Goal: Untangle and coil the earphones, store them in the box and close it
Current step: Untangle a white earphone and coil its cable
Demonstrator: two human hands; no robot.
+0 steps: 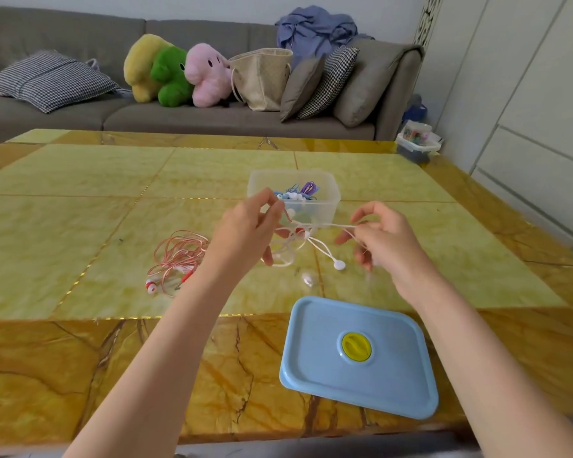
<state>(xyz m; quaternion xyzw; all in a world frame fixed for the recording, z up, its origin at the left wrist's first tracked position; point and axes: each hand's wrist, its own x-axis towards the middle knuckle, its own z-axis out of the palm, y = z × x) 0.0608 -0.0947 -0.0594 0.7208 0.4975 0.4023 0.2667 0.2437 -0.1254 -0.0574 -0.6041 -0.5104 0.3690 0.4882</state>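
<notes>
White earphones (pixel 300 241), a tangled cord, hang in the air just in front of the clear plastic box (pixel 328 206), which stands open on the yellow marble bench (pixel 80 180). The left hand (pixel 245 233) pinches a strand near the knot, its grip closed on the cord. The right hand (pixel 382 239) pinches the other end, pulling a length taut between the two. One white earbud (pixel 339 265) dangles below the knot. Inside the box lie blue and purple cables (pixel 300 190). Pink-red earphones (pixel 176 259) sit loose on the bench, left of the box. The blue lid (pixel 358 355) lies nearer the person than the box. Untangling probably goes best by easing tension and feeding the dangling earbud back through the loops rather than pulling harder.
</notes>
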